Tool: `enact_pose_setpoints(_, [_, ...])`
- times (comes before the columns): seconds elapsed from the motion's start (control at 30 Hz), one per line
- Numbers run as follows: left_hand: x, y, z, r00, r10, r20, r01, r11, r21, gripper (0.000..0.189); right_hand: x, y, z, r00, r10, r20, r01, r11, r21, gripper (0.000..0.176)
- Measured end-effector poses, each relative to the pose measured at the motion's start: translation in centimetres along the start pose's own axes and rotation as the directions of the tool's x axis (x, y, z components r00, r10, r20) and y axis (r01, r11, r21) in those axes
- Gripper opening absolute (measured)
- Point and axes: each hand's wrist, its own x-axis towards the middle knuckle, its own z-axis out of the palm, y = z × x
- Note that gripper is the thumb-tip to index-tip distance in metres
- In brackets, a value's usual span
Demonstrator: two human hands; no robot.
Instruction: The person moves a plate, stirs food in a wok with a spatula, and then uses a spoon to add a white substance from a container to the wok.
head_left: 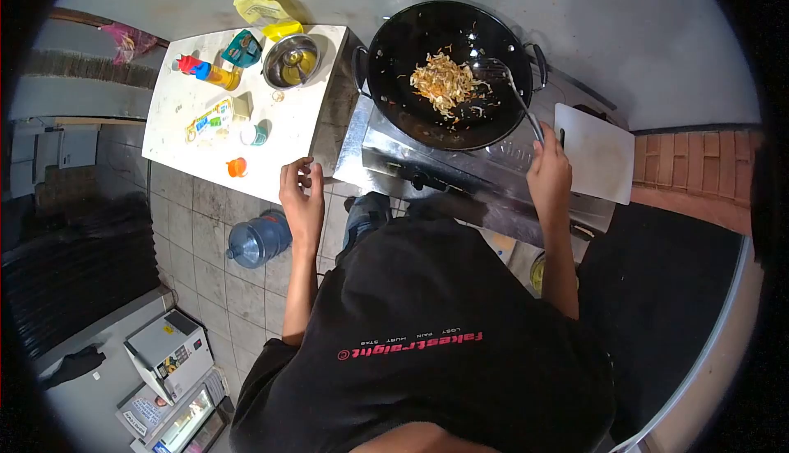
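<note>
My right hand (549, 175) is closed around the handle of a metal spatula (527, 110). The spatula's slotted-looking head rests in a large black wok (394, 63), at the right side of a heap of shredded vegetables (444, 83). Bits of food also cling to the wok's inner wall. The wok sits on a steel gas stove (394, 147). Held in the air between the stove and the white table (283, 137), my left hand (302, 194) has loosely bent fingers, the thumb apart from them, and nothing visible in it.
On the table stand a metal bowl (274, 60) with yellowish contents, sauce bottles (215, 75), a carton (238, 108) and an orange cap (237, 167). Right of the wok lies a white cutting board (593, 153). A water jug (259, 239) lies on the tiled floor.
</note>
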Motion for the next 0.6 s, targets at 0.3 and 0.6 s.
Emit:
enact_pose_setpoints(0.3, [-0.3,0.2,0.0,0.998,0.063,-0.008,-0.063,0.998,0.01,0.021,-1.3,0.2,0.1,0.997,-0.007,-0.078,0.015,0.995,0.096,0.038])
enact_pose_setpoints(0.6, [-0.5,0.3,-0.6,0.999,0.047,0.003,-0.047,0.999,-0.02,0.018,-1.3,-1.9,1.5,0.997,0.061,-0.051,-0.045,0.963,0.266,0.034])
